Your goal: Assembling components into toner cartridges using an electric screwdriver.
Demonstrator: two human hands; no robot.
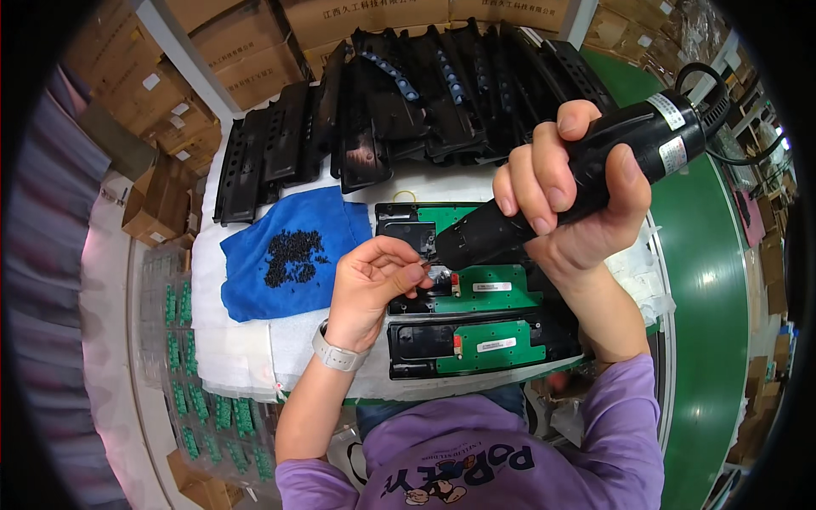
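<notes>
A white table [246,357] carries everything. Far across it lies a row of black housings [408,102], stacked within reach. Nearer, three housings with green boards [486,344] sit side by side, boards up for access. The right hand [578,212] is clenched around a black electric screwdriver [586,183], tip angled down at the middle board. Left, a blue cloth [293,251] keeps black screws [293,255] from rolling. The left hand [370,285] pinches its fingertips at the driver tip, probably steadying a screw, though none shows.

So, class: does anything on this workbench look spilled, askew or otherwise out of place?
Nothing looks spilled. The small black screws lie gathered on the blue cloth. Only the black housings at the back lean in an uneven, overlapping stack.
</notes>
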